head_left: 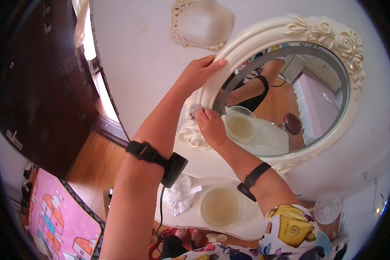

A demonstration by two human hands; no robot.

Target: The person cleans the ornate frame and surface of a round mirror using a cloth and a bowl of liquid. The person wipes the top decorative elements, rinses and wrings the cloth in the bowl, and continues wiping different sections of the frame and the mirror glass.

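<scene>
Nearest to me, at the lower edge, I see both forearms rising into view, each with a black strap around it; the left strap carries a small black box with a cable hanging down. Just past the forearms sits a round white bowl [220, 207] of cloudy, yellowish liquid on a small white shelf [251, 229], and a crumpled white tissue [180, 193] lies on the same shelf just to the left of the bowl. Low on the left I see a pink cartoon-printed mat [58, 221] on the wooden floor, and low on the right a clear plastic lid [328, 209].

Further up, my right hand [211, 126] is closed over a small white cloth [194, 109], fingers curled and pressing it against the lower left part of the mirror frame [264, 35] — a ring shows on one finger. The cloth is mostly hidden under the hand, right where the carved frame meets the glass.

Beyond that, my left hand [200, 70] rests on the frame's upper left curve, fingers together and laid flat along the rim, thumb underneath — it steadies the frame rather than holding anything loose.

The frame is a white oval with moulded roses at its top right. The glass reflects an arm, the bowl and a patch of wooden floor. Farthest off, above the mirror, a round lace-edged piece [203, 22] is fixed on the white wall, and a dark wooden door [39, 86] stands at the left
</scene>
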